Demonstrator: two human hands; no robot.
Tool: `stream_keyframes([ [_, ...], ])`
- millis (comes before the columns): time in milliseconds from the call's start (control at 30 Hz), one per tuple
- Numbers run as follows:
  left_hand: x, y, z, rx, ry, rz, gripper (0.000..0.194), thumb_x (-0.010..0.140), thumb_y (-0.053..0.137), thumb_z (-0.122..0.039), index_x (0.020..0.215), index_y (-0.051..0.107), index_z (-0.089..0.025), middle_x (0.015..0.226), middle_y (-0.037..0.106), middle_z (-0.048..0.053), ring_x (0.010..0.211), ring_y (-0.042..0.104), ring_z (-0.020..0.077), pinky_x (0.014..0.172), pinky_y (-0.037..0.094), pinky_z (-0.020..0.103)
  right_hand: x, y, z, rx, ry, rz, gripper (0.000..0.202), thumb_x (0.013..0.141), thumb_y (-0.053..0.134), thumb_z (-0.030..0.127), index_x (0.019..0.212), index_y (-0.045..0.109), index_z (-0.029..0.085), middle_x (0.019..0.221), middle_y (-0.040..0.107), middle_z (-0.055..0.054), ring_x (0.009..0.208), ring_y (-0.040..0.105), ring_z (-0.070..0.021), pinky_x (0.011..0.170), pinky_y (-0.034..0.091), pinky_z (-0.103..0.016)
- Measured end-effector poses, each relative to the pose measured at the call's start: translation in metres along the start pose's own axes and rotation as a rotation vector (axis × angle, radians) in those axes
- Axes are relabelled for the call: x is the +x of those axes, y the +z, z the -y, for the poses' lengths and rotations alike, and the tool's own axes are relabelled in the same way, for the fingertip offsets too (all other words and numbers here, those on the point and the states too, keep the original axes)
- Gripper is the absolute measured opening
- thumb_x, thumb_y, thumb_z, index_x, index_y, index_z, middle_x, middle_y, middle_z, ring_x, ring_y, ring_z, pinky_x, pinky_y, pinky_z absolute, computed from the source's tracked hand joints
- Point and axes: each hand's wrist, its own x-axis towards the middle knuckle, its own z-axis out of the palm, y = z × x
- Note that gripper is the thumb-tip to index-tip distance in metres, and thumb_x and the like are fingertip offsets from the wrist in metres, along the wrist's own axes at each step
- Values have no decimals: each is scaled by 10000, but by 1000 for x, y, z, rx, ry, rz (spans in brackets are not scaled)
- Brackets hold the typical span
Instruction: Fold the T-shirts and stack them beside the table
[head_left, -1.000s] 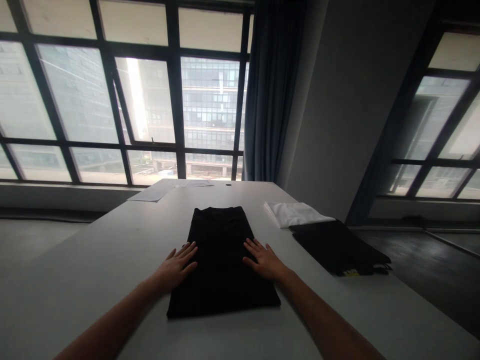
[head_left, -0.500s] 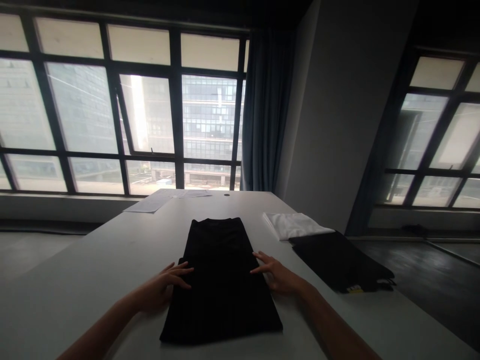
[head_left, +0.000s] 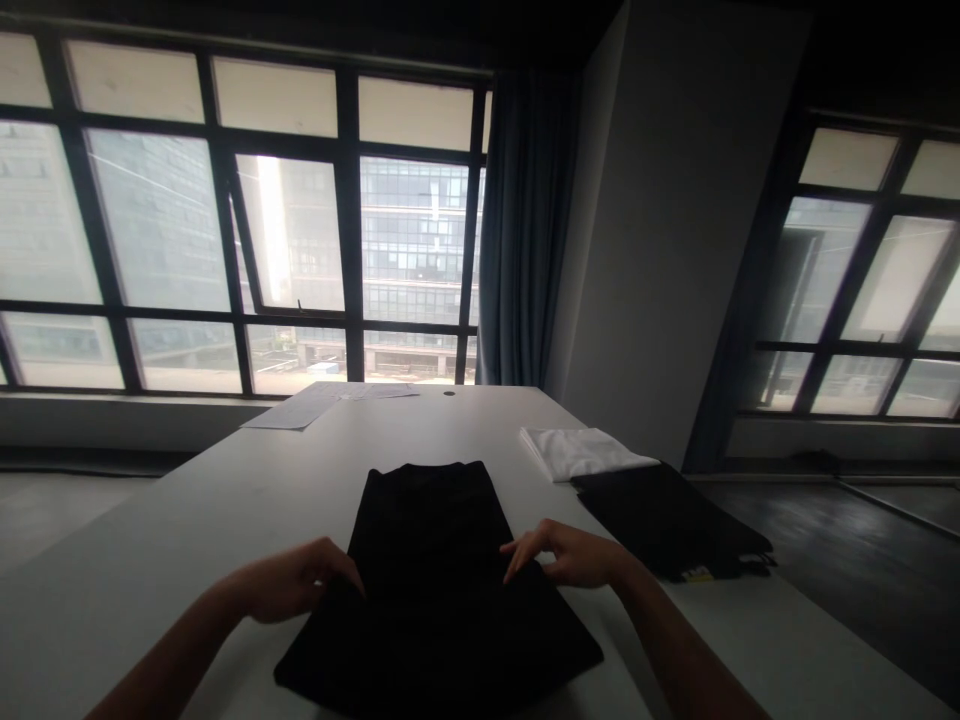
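A folded black garment point(head_left: 435, 590), probably a T-shirt with its neckline at the far end, lies lengthwise in front of me on the white table point(head_left: 225, 520). Its near part spreads wide and seems raised toward me. At its left edge my left hand point(head_left: 296, 578) is closed on the cloth, fingers bent over the top and the thumb hidden. Across from it, my right hand point(head_left: 566, 552) grips the right edge, its fingertips on top of the fabric and part of the hand behind the edge.
To the right, a folded white cloth point(head_left: 585, 452) lies against a folded black cloth point(head_left: 675, 525) with a small yellow label point(head_left: 697, 575). Papers point(head_left: 292, 408) rest at the table's far left. Beyond stand windows, a blue curtain point(head_left: 521, 240) and a pillar point(head_left: 660, 230).
The black garment has come nearer to me, and its near end has widened. Both hands, formerly with spread fingers on its edges, have closed on the sides.
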Motion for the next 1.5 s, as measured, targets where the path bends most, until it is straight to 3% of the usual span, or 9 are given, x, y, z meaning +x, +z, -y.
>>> stream_keyframes([
  [67,7,-3,-1,-124,5,-100,393,741,687,-551,917,782,-213,951,776,73,907,702,280,808,570,364,8,-3,-5,92,-10,-42,367,724,749,466,920,797,159,950,773,-88,1022,687,-304,963,497,-434],
  [233,44,0,11,-332,-129,-589,669,755,598,-687,1169,677,-168,998,742,104,857,688,268,740,571,393,57,4,-50,108,25,-741,524,853,549,587,1088,717,151,943,737,-88,921,673,-262,854,524,-398],
  [300,56,8,28,-377,-236,-660,754,760,563,-712,1275,604,-163,1075,725,134,860,702,264,723,581,395,75,12,-71,85,161,-829,564,862,532,562,1221,647,143,921,725,-89,877,678,-244,826,526,-385],
  [500,64,18,73,-35,-210,-604,758,628,723,-520,1284,629,-152,1148,738,130,1008,690,318,885,556,439,84,30,-88,-101,208,-742,424,747,671,341,1132,701,165,1078,720,-110,985,658,-248,903,493,-375],
  [733,58,15,59,-11,-153,-600,674,731,628,-448,1338,609,-155,1073,771,75,928,711,272,819,576,396,66,29,-47,-157,69,-800,303,716,616,212,1000,719,189,976,713,-55,833,628,-189,781,486,-304],
  [967,48,18,63,41,-374,-484,697,703,633,-374,1340,606,-95,1046,776,106,856,729,260,765,565,326,56,34,-53,-194,342,-635,228,789,634,268,979,703,161,817,657,-30,733,586,-151,693,445,-261],
  [1067,46,20,59,209,-434,-431,651,774,562,-371,1362,584,-93,950,787,91,829,728,264,750,554,335,56,34,-51,-219,389,-605,215,786,636,211,986,693,157,777,641,-14,706,578,-139,661,427,-244],
  [1367,44,43,19,787,-490,-318,504,921,374,-209,1389,555,-165,1488,508,136,1215,614,303,989,494,445,55,44,-22,-622,553,-532,241,866,579,232,1069,697,177,1105,686,-123,1027,640,-252,855,465,-334],
  [1500,71,50,-3,951,-262,-382,469,965,356,-349,1341,600,-211,1566,403,93,1293,541,312,1027,449,491,88,58,-2,-814,317,-600,401,934,475,307,1280,622,168,1330,599,-161,1234,535,-284,1034,387,-411],
])
